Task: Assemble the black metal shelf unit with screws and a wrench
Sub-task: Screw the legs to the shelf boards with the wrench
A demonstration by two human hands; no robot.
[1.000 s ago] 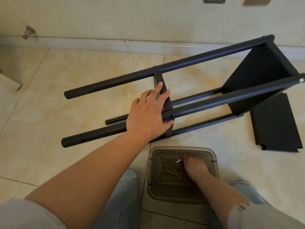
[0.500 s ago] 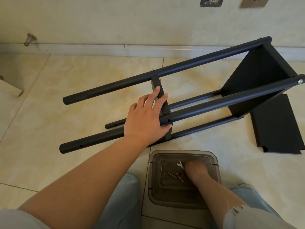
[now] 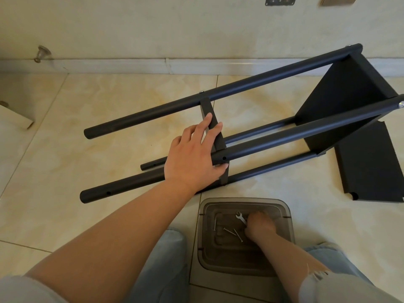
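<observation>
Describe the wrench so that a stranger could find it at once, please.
Find the clear plastic tray on the floor, nearest the person's knees. The wrench lies inside it, at the right hand fingertips. Unlike the thin screws beside it, it is flat, with an open jaw.

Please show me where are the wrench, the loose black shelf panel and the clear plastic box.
wrench point(image 3: 241, 217): head view, on its shaft near the open-end head.
loose black shelf panel point(image 3: 371, 167): head view, middle of its flat face.
clear plastic box point(image 3: 202, 237): head view, left wall.
</observation>
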